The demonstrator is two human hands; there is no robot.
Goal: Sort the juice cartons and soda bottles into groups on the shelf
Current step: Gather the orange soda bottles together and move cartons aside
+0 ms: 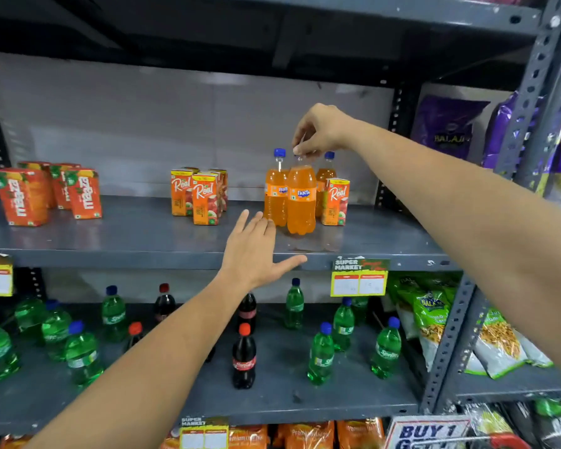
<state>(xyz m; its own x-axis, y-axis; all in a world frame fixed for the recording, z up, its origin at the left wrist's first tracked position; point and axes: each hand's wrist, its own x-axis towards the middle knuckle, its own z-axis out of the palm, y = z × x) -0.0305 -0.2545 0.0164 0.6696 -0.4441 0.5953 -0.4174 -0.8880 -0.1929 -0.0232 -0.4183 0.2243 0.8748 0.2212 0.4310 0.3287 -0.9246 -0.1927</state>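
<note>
At centre frame the right hand [318,131] pinches the cap of the front orange soda bottle [301,199], which stands on the grey shelf [143,234] near its front edge. The left hand [256,251] hovers open and empty, fingers spread, over that edge. Two more bottles [276,189] stand just behind, one juice carton [336,202] beside them. Bare shelf lies between the carton clusters [201,196] at centre and the cartons at left [46,192].

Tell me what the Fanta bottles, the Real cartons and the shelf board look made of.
Fanta bottles: clear glossy plastic, apparently; orange liquid shows through, and the caps are blue. Real cartons: printed paperboard, likely coated; flat faces, sharp folded edges. Shelf board: grey painted metal, probably steel; dull sheen, with perforated uprights beside it.
</note>
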